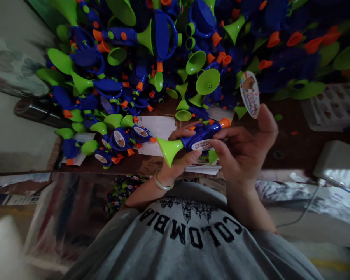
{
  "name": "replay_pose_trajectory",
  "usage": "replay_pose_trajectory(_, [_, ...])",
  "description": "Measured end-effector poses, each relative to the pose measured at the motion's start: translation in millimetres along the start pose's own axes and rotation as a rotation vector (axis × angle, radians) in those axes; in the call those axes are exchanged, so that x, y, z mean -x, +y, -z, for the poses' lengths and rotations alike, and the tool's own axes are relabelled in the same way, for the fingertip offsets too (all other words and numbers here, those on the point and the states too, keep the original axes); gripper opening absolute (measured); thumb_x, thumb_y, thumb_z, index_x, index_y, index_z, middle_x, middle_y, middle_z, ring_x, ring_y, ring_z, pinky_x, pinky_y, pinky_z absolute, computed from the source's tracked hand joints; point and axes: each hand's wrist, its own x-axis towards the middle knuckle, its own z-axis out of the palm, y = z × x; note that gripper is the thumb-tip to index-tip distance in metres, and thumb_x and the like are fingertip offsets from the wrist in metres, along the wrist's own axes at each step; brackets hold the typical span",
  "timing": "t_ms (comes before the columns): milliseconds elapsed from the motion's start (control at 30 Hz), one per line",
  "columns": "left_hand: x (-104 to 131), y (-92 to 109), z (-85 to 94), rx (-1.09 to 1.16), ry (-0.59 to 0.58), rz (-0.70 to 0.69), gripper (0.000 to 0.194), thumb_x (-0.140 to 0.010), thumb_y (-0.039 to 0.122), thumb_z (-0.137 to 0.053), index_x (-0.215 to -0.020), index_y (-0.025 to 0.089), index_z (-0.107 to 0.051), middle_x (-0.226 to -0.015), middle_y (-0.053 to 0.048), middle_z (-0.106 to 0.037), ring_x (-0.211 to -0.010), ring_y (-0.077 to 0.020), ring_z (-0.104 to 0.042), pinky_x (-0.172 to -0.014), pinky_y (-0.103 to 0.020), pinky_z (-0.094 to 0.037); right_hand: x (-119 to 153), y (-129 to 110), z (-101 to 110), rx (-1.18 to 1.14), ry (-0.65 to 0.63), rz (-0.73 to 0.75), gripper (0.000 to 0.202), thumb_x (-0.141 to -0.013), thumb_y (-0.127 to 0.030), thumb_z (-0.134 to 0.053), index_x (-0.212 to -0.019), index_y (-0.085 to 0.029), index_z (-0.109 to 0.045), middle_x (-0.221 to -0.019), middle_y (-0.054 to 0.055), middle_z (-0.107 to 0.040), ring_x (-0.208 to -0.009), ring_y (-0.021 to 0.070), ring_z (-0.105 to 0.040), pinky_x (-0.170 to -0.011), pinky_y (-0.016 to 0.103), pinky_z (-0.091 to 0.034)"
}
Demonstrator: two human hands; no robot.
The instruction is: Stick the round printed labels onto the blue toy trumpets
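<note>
A toy trumpet with a blue body, lime-green bell and orange mouthpiece lies across my two hands. My left hand is closed around its bell end, thumb at the lower edge. On the side facing me sits an oval sticker with a printed picture. My right hand pinches the mouthpiece end, its thumb touching the sticker's right end. Another oval sticker, with a brown animal and a rainbow, clings to a raised fingertip of that hand.
A big heap of toy trumpets covers the back. Several stickered trumpets lie at left near white paper sheets. A dark bottle stands left. Sticker sheets and a white corded box are at right.
</note>
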Motion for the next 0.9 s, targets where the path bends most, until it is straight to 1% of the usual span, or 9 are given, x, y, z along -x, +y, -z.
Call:
replay_pose_trajectory(67, [0, 1, -1.2, 0.038, 0.023, 0.003, 0.057, -0.09, 0.07, -0.074, -0.126, 0.031, -0.054, -0.14, -0.009, -0.068, -0.144, -0.0277, -0.062, -0.122, -0.051, -0.056, 0, 0, 0, -0.018, 0.003, -0.003, 0.082, -0.098, -0.024, -0.068, -0.163, -0.052, -0.027, -0.149, 0.007, -0.062, -0.086, 0.0221, -0.073, -0.072, 0.04, -0.067])
replay_pose_trajectory(167, [0, 2, -3.8, 0.126, 0.052, -0.027, 0.046, -0.093, 0.058, -0.077, -0.124, 0.03, -0.058, -0.139, -0.007, -0.069, -0.145, -0.0264, -0.061, -0.126, -0.051, -0.052, 1, 1, -2, -0.073, 0.021, 0.008, 0.081, -0.097, -0.021, -0.071, -0.161, -0.051, -0.032, -0.145, 0.006, -0.065, -0.085, 0.0203, -0.074, -0.072, 0.039, -0.067])
replay_pose_trajectory(300, [-2, 3, -5.8, 0.205, 0.063, -0.126, 0.035, -0.096, 0.042, -0.077, -0.125, 0.031, -0.061, -0.145, -0.005, -0.067, -0.149, -0.0253, -0.059, -0.129, -0.049, -0.048, 0, 6, -7, -0.097, 0.093, 0.117, 0.08, -0.094, -0.027, -0.076, -0.161, -0.046, -0.037, -0.143, 0.004, -0.068, -0.078, 0.0171, -0.073, -0.064, 0.035, -0.065])
replay_pose_trajectory(400, [-4, 2, -5.2, 0.216, 0.031, -0.216, 0.035, -0.096, 0.034, -0.077, -0.128, 0.034, -0.062, -0.151, -0.003, -0.065, -0.15, -0.025, -0.059, -0.13, -0.049, -0.047, 0, 7, -10, -0.061, 0.128, 0.159, 0.08, -0.094, -0.026, -0.076, -0.161, -0.044, -0.038, -0.133, 0.003, -0.073, -0.076, 0.0178, -0.072, -0.062, 0.035, -0.064])
replay_pose_trajectory(533, [-6, 1, -4.1, 0.195, 0.009, -0.277, 0.037, -0.098, 0.031, -0.075, -0.131, 0.035, -0.061, -0.153, -0.002, -0.063, -0.15, -0.0248, -0.059, -0.129, -0.049, -0.048, 0, 5, -9, -0.04, 0.141, 0.158, 0.078, -0.094, -0.024, -0.076, -0.16, -0.044, -0.038, -0.126, 0.002, -0.075, -0.077, 0.0198, -0.074, -0.062, 0.038, -0.064])
replay_pose_trajectory(667, [-6, 1, -4.8, 0.19, 0.033, -0.269, 0.038, -0.096, 0.034, -0.077, -0.131, 0.036, -0.061, -0.151, -0.002, -0.065, -0.147, -0.0243, -0.061, -0.128, -0.048, -0.049, -1, 6, -8, -0.067, 0.135, 0.159, 0.076, -0.096, -0.026, -0.076, -0.159, -0.044, -0.038, -0.139, 0.003, -0.071, -0.08, 0.0177, -0.075, -0.069, 0.038, -0.066])
replay_pose_trajectory(733, [-6, 2, -5.6, 0.185, 0.04, -0.258, 0.037, -0.096, 0.036, -0.077, -0.13, 0.038, -0.061, -0.15, 0.0, -0.065, -0.147, -0.0242, -0.061, -0.129, -0.049, -0.049, 0, 6, -9, -0.078, 0.131, 0.179, 0.076, -0.096, -0.024, -0.075, -0.159, -0.044, -0.038, -0.14, 0.002, -0.07, -0.081, 0.0163, -0.074, -0.072, 0.037, -0.066])
replay_pose_trajectory(833, [-7, 4, -6.3, 0.185, 0.036, -0.249, 0.036, -0.096, 0.036, -0.077, -0.129, 0.04, -0.062, -0.151, 0.001, -0.065, -0.149, -0.024, -0.06, -0.129, -0.049, -0.049, 4, 7, -11, -0.061, 0.119, 0.168, 0.08, -0.096, -0.022, -0.075, -0.16, -0.046, -0.034, -0.122, 0.0, -0.075, -0.084, 0.0176, -0.075, -0.074, 0.036, -0.065])
replay_pose_trajectory(900, [-6, 5, -6.1, 0.205, 0.042, -0.247, 0.035, -0.095, 0.035, -0.078, -0.127, 0.037, -0.063, -0.15, -0.001, -0.066, -0.148, -0.0243, -0.061, -0.129, -0.05, -0.049, 8, 11, -11, -0.024, 0.052, 0.092, 0.082, -0.098, -0.026, -0.073, -0.163, -0.046, -0.025, -0.111, 0.0, -0.075, -0.091, 0.0216, -0.077, -0.079, 0.039, -0.066])
